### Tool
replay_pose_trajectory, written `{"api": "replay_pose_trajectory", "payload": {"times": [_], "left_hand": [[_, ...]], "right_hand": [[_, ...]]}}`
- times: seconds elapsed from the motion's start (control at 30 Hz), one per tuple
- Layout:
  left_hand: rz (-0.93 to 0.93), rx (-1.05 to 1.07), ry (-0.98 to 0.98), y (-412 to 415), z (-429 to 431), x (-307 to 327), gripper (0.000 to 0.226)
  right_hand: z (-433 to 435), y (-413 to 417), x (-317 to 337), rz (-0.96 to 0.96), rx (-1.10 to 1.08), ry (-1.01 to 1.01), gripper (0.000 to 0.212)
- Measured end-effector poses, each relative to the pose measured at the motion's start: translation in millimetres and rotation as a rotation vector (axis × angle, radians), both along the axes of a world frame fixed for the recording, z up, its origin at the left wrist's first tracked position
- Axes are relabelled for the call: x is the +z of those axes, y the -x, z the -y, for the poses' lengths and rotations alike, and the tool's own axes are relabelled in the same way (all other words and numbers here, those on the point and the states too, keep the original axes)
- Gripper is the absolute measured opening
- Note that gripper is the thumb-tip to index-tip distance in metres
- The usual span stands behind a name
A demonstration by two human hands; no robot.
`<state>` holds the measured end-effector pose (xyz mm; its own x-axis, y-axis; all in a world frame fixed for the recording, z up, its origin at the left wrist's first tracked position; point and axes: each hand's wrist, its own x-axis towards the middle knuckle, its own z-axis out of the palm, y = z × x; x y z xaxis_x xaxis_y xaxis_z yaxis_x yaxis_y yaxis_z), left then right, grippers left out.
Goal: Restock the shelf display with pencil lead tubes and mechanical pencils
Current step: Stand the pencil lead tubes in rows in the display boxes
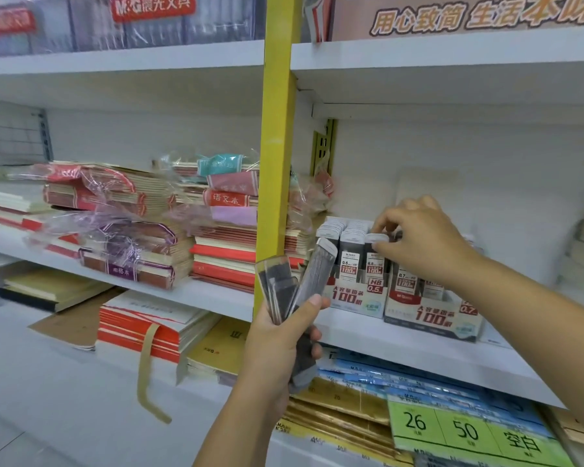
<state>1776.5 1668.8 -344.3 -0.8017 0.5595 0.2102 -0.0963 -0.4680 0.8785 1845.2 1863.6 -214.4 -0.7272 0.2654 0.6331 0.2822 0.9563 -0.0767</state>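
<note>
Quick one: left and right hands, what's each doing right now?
Left hand: gripping a fanned bunch of lead tubes.
Right hand: pinching the capped top of one lead tube standing in the display box.

Left hand and right hand are bare, forearms too.

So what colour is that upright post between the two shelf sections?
Yellow; the post shows plainly in the head view.
</note>
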Motion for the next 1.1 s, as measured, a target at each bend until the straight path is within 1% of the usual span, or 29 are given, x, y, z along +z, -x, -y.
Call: {"api": "replay_pose_trajectory", "payload": {"times": [0.03, 0.1, 0.17, 0.2, 0.23, 0.27, 0.33, 0.37, 0.4, 0.43, 0.5, 0.6, 0.63, 0.7, 0.8, 0.9, 1.0, 1.03, 1.1], "left_hand": [[0.001, -0.009, -0.007, -1, 0, 1, 0.069], [0.005, -0.038, -0.029, -3, -1, 0, 0.065], [-0.007, -0.076, -0.029, -4, -1, -1, 0.056], [-0.02, -0.097, -0.018, -6, -2, -1, 0.052], [-0.038, -0.119, -0.01, -8, -3, -1, 0.049], [-0.054, -0.139, -0.004, -11, -4, -1, 0.046], [-0.086, -0.161, 0.041, -18, -7, 0, 0.038], [-0.1, -0.154, 0.092, -21, -9, -1, 0.033], [-0.116, -0.14, 0.151, -25, -11, -2, 0.026], [-0.135, -0.127, 0.199, -28, -12, -3, 0.022], [-0.165, -0.113, 0.247, -33, -14, -5, 0.023], [-0.182, -0.136, 0.263, -36, -14, -5, 0.038], [-0.173, -0.152, 0.264, -37, -14, -5, 0.04], [-0.126, -0.175, 0.261, -37, -14, -4, 0.04], [-0.096, -0.15, 0.28, -37, -14, -4, 0.033], [-0.076, -0.11, 0.292, -37, -15, -5, 0.032], [-0.089, -0.112, 0.269, -37, -15, -5, 0.029], [-0.092, -0.115, 0.257, -37, -16, -5, 0.028], [-0.075, -0.111, 0.242, -36, -17, -6, 0.024]], "right_hand": [[-1, 0, 0, -0.011, -0.047, -0.04, 0.01], [0, -3, -1, -0.042, -0.108, -0.1, 0.021], [8, -11, -6, -0.15, -0.067, -0.098, 0.029], [15, -17, -11, -0.216, -0.002, -0.031, 0.029], [23, -23, -17, -0.256, 0.095, 0.095, 0.027], [31, -29, -25, -0.261, 0.212, 0.267, 0.025], [45, -39, -40, -0.199, 0.402, 0.615, 0.023], [48, -41, -48, -0.165, 0.435, 0.716, 0.022], [49, -44, -56, -0.147, 0.439, 0.761, 0.02], [49, -45, -62, -0.148, 0.429, 0.77, 0.017], [45, -48, -67, -0.171, 0.407, 0.792, 0.011], [35, -54, -67, -0.196, 0.41, 0.913, 0.006], [32, -56, -66, -0.199, 0.409, 0.94, 0.008], [27, -61, -64, -0.195, 0.436, 0.967, 0.02], [24, -69, -63, -0.193, 0.515, 0.993, 0.033], [21, -72, -64, -0.214, 0.53, 1.017, 0.032], [23, -73, -65, -0.209, 0.566, 1.106, 0.032], [24, -73, -64, -0.194, 0.571, 1.1, 0.033], [26, -73, -61, -0.209, 0.553, 1.013, 0.034]]}}
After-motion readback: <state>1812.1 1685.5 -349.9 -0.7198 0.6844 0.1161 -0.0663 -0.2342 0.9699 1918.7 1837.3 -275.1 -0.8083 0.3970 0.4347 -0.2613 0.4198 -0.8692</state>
